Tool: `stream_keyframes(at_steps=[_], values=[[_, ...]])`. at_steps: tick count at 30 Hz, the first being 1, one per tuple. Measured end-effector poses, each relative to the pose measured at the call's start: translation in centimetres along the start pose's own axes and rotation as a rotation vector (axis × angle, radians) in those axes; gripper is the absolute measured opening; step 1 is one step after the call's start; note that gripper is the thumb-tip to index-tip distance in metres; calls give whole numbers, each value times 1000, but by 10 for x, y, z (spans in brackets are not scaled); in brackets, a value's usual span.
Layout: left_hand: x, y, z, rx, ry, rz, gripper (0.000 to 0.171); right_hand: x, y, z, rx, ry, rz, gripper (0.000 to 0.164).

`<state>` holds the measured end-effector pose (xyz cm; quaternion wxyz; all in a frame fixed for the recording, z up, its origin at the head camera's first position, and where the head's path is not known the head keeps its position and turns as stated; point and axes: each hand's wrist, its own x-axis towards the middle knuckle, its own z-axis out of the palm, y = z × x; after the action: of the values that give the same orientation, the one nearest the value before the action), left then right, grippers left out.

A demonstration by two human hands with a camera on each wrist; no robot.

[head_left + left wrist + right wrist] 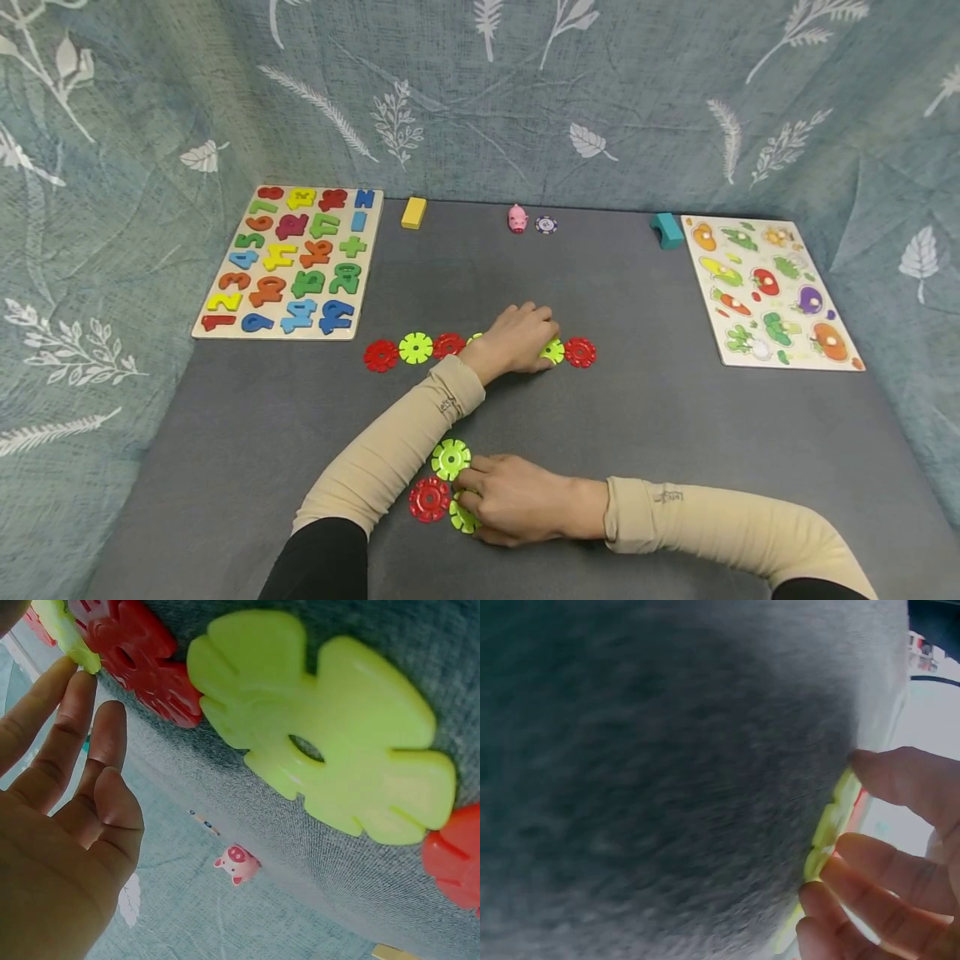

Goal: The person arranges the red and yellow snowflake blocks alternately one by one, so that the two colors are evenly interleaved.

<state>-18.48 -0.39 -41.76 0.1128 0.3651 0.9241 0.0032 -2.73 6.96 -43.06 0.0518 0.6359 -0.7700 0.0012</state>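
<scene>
The left hand (516,337) pinches a round, notched lime-green plastic disc (554,351), a notched red plastic disc (581,352) at its three o'clock. At the left hand's six o'clock, the right hand (517,500) clamps a second lime-green disc (462,518) between thumb and fingers, another red disc (429,500) at its nine.

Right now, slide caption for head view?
Fingers of left hand and right hand each grip a notched green plastic disc beside red ones.

Red discs (377,359) and lime discs (416,355) (notched) form a row.
</scene>
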Motion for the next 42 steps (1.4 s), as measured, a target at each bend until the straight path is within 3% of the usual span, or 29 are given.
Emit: stream_keyframes(at_steps=[8,15,25,37,42], values=[[1,0,0,-6,-7,1,43,8,-7,-2,71,-47,63,30],[0,0,1,2,-1,9,45,6,-7,-6,31,-91,86,41],[0,0,-2,2,18,9,48,-11,6,-12,79,-40,155,42],[15,18,0,77,73,42,47,-63,28,-10,199,123,226,38],[23,26,3,77,70,48,46,-96,49,-12,226,124,277,40]])
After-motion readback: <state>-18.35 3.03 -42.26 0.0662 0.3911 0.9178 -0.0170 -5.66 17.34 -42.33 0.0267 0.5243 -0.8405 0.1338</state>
